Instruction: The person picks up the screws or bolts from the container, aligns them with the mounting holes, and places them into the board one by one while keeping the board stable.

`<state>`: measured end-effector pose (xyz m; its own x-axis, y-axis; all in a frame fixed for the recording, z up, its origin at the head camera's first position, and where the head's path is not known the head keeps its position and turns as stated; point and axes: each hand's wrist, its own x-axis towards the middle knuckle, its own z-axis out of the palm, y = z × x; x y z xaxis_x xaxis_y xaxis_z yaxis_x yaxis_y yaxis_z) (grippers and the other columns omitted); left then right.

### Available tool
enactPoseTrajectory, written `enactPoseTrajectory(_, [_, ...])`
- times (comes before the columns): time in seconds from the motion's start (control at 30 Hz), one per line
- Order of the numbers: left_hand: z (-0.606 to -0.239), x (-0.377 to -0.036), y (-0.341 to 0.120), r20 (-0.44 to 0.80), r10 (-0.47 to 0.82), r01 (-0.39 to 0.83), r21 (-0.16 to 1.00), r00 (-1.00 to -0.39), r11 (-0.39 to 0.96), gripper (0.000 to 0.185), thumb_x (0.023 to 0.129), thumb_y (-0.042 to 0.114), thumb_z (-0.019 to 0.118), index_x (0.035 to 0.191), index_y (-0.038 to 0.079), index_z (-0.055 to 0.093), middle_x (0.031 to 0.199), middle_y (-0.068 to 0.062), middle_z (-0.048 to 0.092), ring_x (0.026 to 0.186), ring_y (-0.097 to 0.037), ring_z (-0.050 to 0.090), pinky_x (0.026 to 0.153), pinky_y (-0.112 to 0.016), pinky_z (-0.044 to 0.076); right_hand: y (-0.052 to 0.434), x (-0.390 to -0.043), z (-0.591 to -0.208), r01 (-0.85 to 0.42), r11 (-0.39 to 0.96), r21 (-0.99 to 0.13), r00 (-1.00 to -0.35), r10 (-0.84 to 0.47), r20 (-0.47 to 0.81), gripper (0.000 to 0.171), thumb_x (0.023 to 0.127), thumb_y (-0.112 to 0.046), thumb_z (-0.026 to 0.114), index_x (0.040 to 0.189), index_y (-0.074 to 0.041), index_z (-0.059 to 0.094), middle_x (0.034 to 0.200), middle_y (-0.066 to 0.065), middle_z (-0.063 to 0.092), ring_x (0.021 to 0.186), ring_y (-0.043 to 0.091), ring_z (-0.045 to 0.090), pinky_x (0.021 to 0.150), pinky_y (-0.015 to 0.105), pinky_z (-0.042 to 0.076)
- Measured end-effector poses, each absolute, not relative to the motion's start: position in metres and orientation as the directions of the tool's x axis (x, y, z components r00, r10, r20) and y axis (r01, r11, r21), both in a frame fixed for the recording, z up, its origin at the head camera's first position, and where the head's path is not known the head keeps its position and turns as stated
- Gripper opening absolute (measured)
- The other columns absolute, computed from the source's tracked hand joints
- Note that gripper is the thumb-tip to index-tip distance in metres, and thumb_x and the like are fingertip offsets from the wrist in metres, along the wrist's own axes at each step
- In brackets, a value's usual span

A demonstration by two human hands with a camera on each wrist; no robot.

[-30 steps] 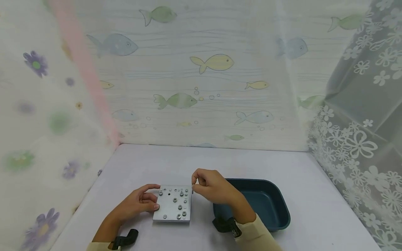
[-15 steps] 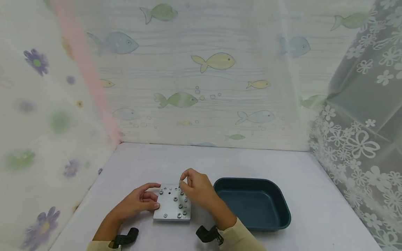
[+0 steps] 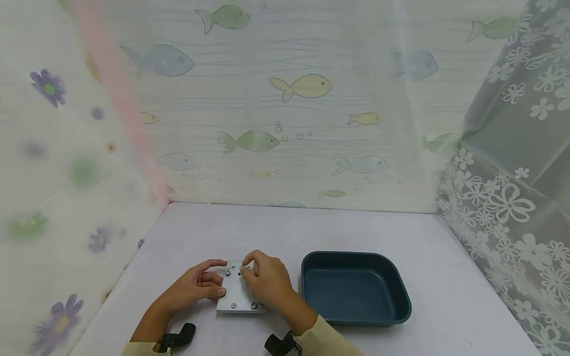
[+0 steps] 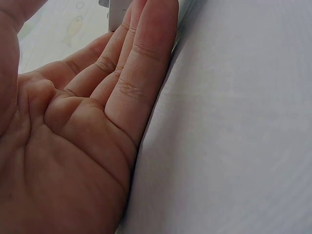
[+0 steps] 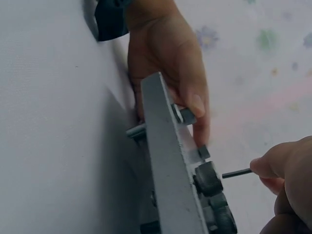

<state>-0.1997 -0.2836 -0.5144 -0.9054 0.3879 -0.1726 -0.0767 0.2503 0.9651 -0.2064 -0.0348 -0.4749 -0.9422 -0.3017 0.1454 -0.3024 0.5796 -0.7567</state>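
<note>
A square grey metal plate (image 3: 233, 298) studded with bolts lies on the white table near its front edge. My left hand (image 3: 213, 281) rests at the plate's left side, with straight fingers (image 4: 141, 53) against the edge and the thumb by the far left corner. My right hand (image 3: 249, 269) covers most of the plate. In the right wrist view its fingertips (image 5: 265, 168) pinch a thin dark pin (image 5: 237, 172), whose end points at a bolt head (image 5: 208, 178) on the plate (image 5: 165, 161). The left hand (image 5: 165, 63) shows behind the plate.
A dark blue plastic tray (image 3: 403, 301) stands just right of the plate, with nothing visible inside. Patterned curtains with fish and flowers close in the table at the back, left and right. A black strap (image 3: 178, 338) sits on each wrist.
My right hand has moved left, from the plate's far right corner beside the tray to above the plate's far left part. The left hand and the plate have stayed put.
</note>
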Motion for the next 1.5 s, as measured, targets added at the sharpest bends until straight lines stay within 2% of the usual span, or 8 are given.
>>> enactPoseTrajectory(0.27, [-0.515, -0.202, -0.285, -0.153, 0.398, -0.062, 0.971, -0.904, 0.232, 0.080, 0.089, 0.015, 0.082, 0.154, 0.004, 0.038, 0.108, -0.016, 0.072, 0.093, -0.022, 0.073, 0.083, -0.032, 0.062, -0.040, -0.210, -0.483, -0.333, 0.614, -0.716, -0.938, -0.290, 0.188, 0.009, 0.100, -0.032, 0.068, 0.106, -0.027, 0.071, 0.048, -0.011, 0.039, 0.040, 0.006, 0.032, 0.038, 0.022, 0.023])
enactPoseTrajectory(0.77, [-0.512, -0.202, -0.286, -0.150, 0.403, -0.059, 0.971, -0.903, 0.231, 0.080, 0.089, 0.015, 0.081, 0.155, 0.003, 0.037, 0.110, -0.017, 0.072, 0.095, -0.022, 0.073, 0.084, -0.032, 0.062, -0.046, -0.213, -0.489, -0.408, 0.619, -0.672, -0.913, -0.298, 0.279, 0.007, 0.097, -0.033, 0.073, 0.103, -0.030, 0.074, 0.048, -0.013, 0.037, 0.041, 0.003, 0.029, 0.039, 0.022, 0.023])
enactPoseTrajectory(1.27, [-0.512, -0.198, -0.284, -0.181, 0.400, -0.094, 0.969, -0.899, 0.228, 0.082, 0.089, 0.016, 0.082, 0.156, 0.003, 0.036, 0.111, -0.017, 0.072, 0.096, -0.024, 0.073, 0.084, -0.031, 0.062, -0.046, -0.209, -0.492, -0.409, 0.728, -0.550, -0.912, -0.339, 0.230, 0.009, 0.096, -0.031, 0.072, 0.102, -0.025, 0.075, 0.047, -0.015, 0.040, 0.045, 0.004, 0.033, 0.044, 0.022, 0.026])
enactPoseTrajectory(1.5, [-0.513, -0.199, -0.284, -0.181, 0.400, -0.092, 0.969, -0.898, 0.231, 0.081, 0.090, 0.017, 0.081, 0.156, 0.004, 0.036, 0.111, -0.017, 0.072, 0.095, -0.023, 0.073, 0.083, -0.032, 0.063, -0.046, -0.209, -0.494, -0.435, 0.733, -0.523, -0.900, -0.350, 0.259, 0.007, 0.096, -0.028, 0.072, 0.098, -0.023, 0.075, 0.049, -0.018, 0.044, 0.047, 0.003, 0.032, 0.044, 0.022, 0.025])
